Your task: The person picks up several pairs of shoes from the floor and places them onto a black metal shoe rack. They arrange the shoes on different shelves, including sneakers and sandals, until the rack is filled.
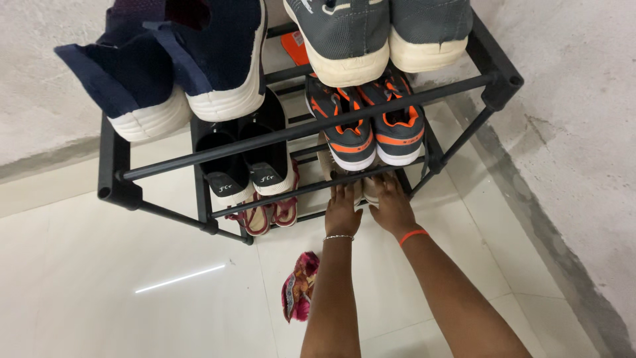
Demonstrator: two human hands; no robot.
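White floor tiles meet a rough grey wall where a black shoe rack (311, 126) stands. Both hands, left hand (342, 211) and right hand (392, 207), lie flat on pale shoes (366, 191) on the bottom shelf, fingers spread, no closed grip (rails crowd overhead); a pink cloth (298, 286) lies beside.

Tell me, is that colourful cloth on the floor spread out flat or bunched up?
Bunched up. The pink patterned cloth lies crumpled in a narrow heap on the white tiles, beside the left forearm, not laid flat.
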